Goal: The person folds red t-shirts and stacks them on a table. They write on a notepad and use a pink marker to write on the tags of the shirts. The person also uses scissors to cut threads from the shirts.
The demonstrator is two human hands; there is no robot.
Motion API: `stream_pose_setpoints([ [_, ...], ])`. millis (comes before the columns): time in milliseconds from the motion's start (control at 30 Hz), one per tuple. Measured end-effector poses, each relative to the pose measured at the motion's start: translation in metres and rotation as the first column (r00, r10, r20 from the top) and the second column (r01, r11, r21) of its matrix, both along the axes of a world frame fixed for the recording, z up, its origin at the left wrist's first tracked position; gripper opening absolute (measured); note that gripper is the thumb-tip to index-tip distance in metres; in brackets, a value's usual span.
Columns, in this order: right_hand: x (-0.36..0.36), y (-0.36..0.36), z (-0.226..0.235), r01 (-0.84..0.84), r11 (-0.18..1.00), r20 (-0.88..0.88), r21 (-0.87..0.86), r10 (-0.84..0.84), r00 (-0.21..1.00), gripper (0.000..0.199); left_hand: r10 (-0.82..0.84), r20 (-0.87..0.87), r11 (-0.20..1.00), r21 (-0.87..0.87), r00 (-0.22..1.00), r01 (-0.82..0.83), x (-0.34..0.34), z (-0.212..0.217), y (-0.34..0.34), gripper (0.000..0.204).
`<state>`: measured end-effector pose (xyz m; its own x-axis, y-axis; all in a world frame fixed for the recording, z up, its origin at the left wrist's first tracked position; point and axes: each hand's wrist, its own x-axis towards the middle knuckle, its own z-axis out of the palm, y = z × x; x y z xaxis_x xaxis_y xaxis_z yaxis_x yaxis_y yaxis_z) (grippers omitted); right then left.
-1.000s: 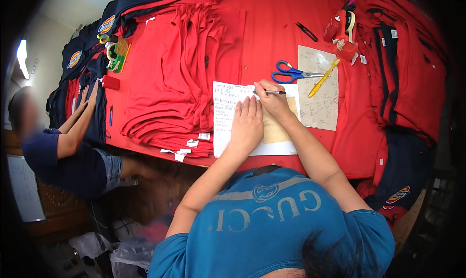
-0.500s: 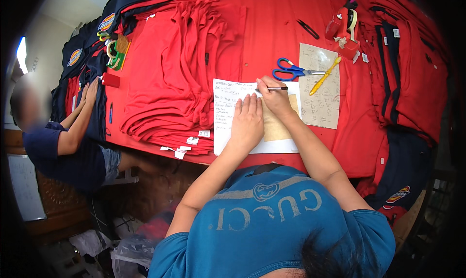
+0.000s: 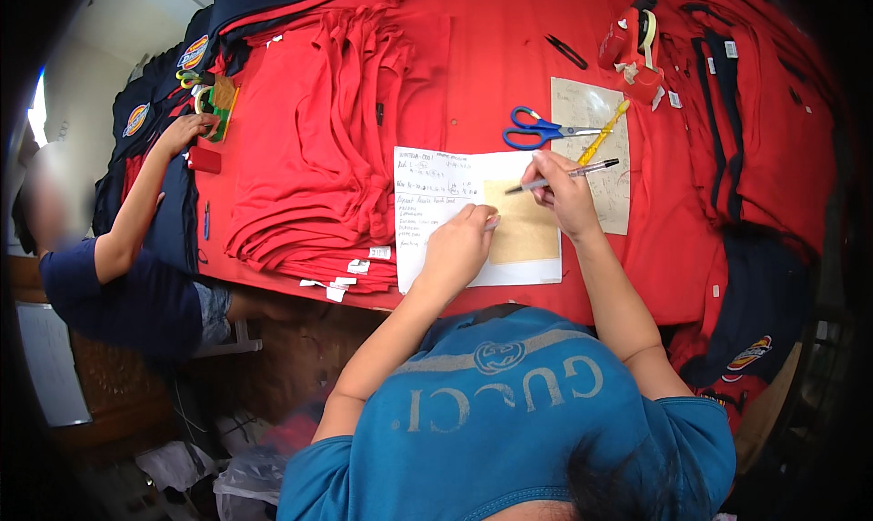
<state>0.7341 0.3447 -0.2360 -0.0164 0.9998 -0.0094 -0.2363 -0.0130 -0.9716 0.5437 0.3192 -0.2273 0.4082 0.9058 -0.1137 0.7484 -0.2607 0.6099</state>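
Observation:
My right hand [image 3: 566,198] grips a ballpoint pen [image 3: 598,168] above a tan paper piece [image 3: 527,239], its tip pointing left. Beneath the tan piece lies a white sheet with handwriting [image 3: 420,225]. My left hand [image 3: 459,246] rests on that sheet at the tan piece's left edge, fingers curled in. Something small and pale shows at its fingertips; I cannot make out what it is. Just beyond my right hand are blue-handled scissors [image 3: 536,130], their blades over a brownish written sheet [image 3: 582,112]. A yellow stick-like tool [image 3: 602,135] lies across that sheet.
A stack of red garments [image 3: 314,148] stands left of the papers. Further red and navy garments [image 3: 764,148] lie at the right. Tape dispensers [image 3: 642,62] and small black snips [image 3: 566,52] sit beyond the papers. On the left, a co-worker's hand [image 3: 189,130] reaches to a green tape dispenser [image 3: 216,116].
My right hand has lifted from the sheet's top and moved right and nearer with the pen. My left hand has drawn nearer and curled. The co-worker's hand has moved to the green dispenser.

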Motion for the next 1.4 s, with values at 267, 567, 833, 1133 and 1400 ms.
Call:
stream_pose_setpoints([
  [267, -0.015, -0.039, 0.006, -0.087, 0.990, 0.290, 0.109, 0.052, 0.956, 0.037, -0.030, 0.200, 0.998, -0.045, 0.979, 0.040, 0.001, -0.014, -0.009, 0.012],
  [567, -0.020, -0.048, 0.006, -0.071, 0.997, 0.229, 0.011, 0.066, 0.971, 0.037, -0.010, 0.258, 0.995, -0.089, 0.966, 0.034, -0.002, -0.013, -0.021, 0.012],
  [833, -0.045, -0.063, -0.004, -0.033, 0.980, 0.448, 0.195, -0.059, 0.892, 0.022, -0.059, 0.401, 0.987, -0.113, 0.914, 0.114, 0.007, -0.019, -0.041, 0.020],
  [1133, 0.002, -0.069, -0.009, 0.133, 0.986, 0.237, -0.104, -0.105, 0.966, 0.028, -0.099, 0.278, 0.986, 0.158, 0.955, 0.057, -0.051, 0.061, -0.047, 0.026],
  [1400, 0.030, -0.095, -0.028, 0.112, 0.980, 0.699, -0.165, 0.036, 0.714, 0.035, 0.191, 0.237, 0.978, -0.127, 0.952, -0.165, -0.096, -0.021, -0.035, 0.032],
])
